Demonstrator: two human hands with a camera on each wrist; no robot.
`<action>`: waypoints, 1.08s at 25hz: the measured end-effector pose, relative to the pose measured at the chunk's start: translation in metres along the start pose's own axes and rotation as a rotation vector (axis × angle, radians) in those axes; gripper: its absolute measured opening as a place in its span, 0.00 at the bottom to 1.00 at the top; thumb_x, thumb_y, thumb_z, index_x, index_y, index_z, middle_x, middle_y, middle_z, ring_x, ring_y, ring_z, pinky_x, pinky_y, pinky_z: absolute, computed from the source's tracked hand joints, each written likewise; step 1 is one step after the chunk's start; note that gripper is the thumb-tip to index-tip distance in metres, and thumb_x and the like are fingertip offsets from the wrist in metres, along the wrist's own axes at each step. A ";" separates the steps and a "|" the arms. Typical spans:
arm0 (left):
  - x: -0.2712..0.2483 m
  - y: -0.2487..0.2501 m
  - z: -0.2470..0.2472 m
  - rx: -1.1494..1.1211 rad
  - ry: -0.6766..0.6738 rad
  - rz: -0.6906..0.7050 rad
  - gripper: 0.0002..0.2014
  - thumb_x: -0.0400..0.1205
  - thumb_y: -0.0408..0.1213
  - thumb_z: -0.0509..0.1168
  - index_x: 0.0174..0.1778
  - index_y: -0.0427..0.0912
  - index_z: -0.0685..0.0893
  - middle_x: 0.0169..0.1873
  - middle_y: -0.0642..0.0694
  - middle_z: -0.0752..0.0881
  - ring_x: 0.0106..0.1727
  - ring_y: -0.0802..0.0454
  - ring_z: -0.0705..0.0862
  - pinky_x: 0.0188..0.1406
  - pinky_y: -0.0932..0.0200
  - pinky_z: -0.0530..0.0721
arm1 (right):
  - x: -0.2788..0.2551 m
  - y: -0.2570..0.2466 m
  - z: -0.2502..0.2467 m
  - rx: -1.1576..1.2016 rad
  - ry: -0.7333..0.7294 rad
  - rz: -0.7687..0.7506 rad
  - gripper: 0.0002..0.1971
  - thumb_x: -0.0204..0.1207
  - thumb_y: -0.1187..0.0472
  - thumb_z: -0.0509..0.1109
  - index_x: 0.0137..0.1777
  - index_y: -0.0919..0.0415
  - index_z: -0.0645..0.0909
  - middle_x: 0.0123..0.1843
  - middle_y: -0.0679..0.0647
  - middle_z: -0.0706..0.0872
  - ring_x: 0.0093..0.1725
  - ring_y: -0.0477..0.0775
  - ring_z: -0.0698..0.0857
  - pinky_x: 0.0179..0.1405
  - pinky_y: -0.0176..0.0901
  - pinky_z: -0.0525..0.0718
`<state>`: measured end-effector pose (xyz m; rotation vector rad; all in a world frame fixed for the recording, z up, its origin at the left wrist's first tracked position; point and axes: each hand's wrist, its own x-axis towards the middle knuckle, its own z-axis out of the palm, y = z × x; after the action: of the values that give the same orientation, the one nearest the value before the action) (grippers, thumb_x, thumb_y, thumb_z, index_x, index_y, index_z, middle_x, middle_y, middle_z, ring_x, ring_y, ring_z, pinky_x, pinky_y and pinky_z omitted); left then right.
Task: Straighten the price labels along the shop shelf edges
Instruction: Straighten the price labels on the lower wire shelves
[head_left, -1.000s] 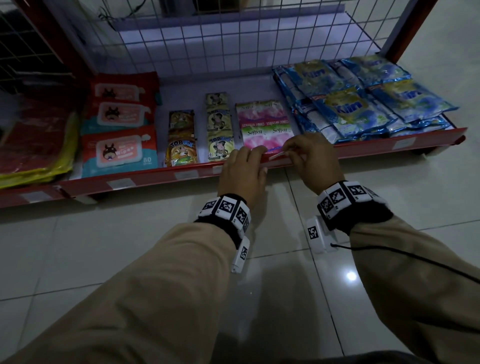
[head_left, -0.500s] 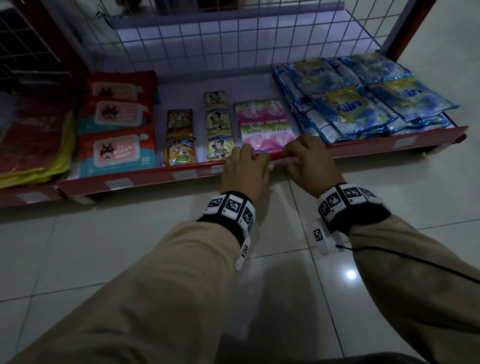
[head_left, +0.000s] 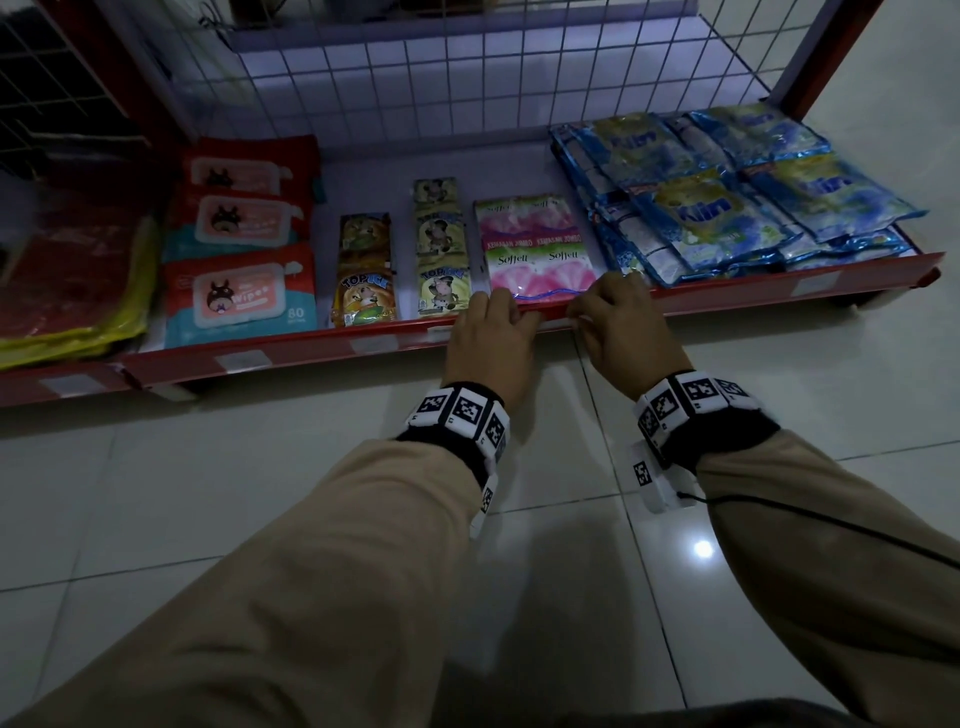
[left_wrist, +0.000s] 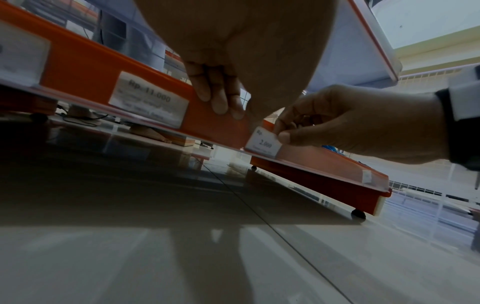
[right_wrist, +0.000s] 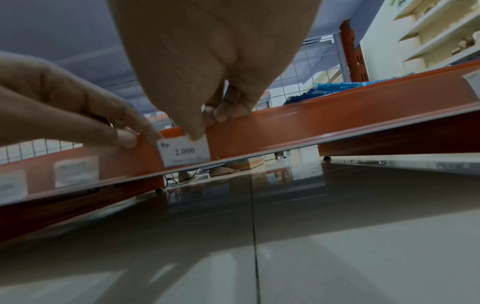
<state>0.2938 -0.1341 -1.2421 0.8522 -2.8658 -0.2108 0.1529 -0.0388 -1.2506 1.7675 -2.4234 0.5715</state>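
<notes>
The red shelf edge strip (head_left: 291, 358) runs along the lowest shelf's front. A white price label (right_wrist: 184, 151) reading "2.000" sits level in it, also visible as the label (left_wrist: 263, 144) and as a pale sliver (head_left: 555, 326) between my hands. My right hand (head_left: 589, 317) pinches the label's top, thumb (right_wrist: 194, 131) on its front and fingers over the strip's upper edge. My left hand (head_left: 498, 318) grips the strip just left of the label, its fingertips (left_wrist: 221, 98) on the front face. Another label (left_wrist: 149, 98), reading "11.000", sits further left.
The shelf holds wet wipes packs (head_left: 241, 296), Top Ice sachets (head_left: 366, 301), pink Soffell packs (head_left: 535, 260) and blue Klin sachets (head_left: 727, 208) before a wire mesh back (head_left: 467, 78). Glossy floor tiles (head_left: 208, 493) lie below. A person's bare feet (right_wrist: 223, 170) stand behind the shelf.
The label stood tilted between my hands a second ago; now it lies level in the strip. Both hands have settled lower onto the shelf edge.
</notes>
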 end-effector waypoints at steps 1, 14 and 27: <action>-0.001 -0.002 -0.001 -0.020 -0.001 0.008 0.16 0.83 0.34 0.57 0.66 0.47 0.78 0.56 0.42 0.75 0.59 0.43 0.71 0.55 0.52 0.70 | 0.000 0.000 0.000 -0.006 -0.007 -0.003 0.05 0.76 0.68 0.68 0.49 0.68 0.83 0.49 0.67 0.80 0.52 0.68 0.76 0.50 0.56 0.75; -0.021 -0.044 -0.018 -0.189 0.017 0.113 0.25 0.74 0.21 0.59 0.68 0.39 0.79 0.61 0.39 0.80 0.64 0.39 0.73 0.61 0.47 0.73 | 0.008 -0.030 -0.007 -0.091 -0.075 -0.063 0.13 0.72 0.62 0.67 0.55 0.65 0.84 0.54 0.63 0.82 0.53 0.67 0.76 0.50 0.60 0.76; -0.066 -0.100 -0.011 -0.002 0.202 0.081 0.27 0.67 0.23 0.66 0.65 0.37 0.81 0.60 0.37 0.82 0.61 0.36 0.79 0.55 0.45 0.78 | 0.024 -0.084 0.015 -0.040 -0.163 -0.128 0.17 0.69 0.66 0.66 0.59 0.68 0.80 0.53 0.66 0.81 0.53 0.66 0.76 0.51 0.55 0.75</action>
<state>0.4035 -0.1821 -1.2554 0.7110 -2.7039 -0.1115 0.2261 -0.0874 -1.2368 2.0072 -2.3801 0.3774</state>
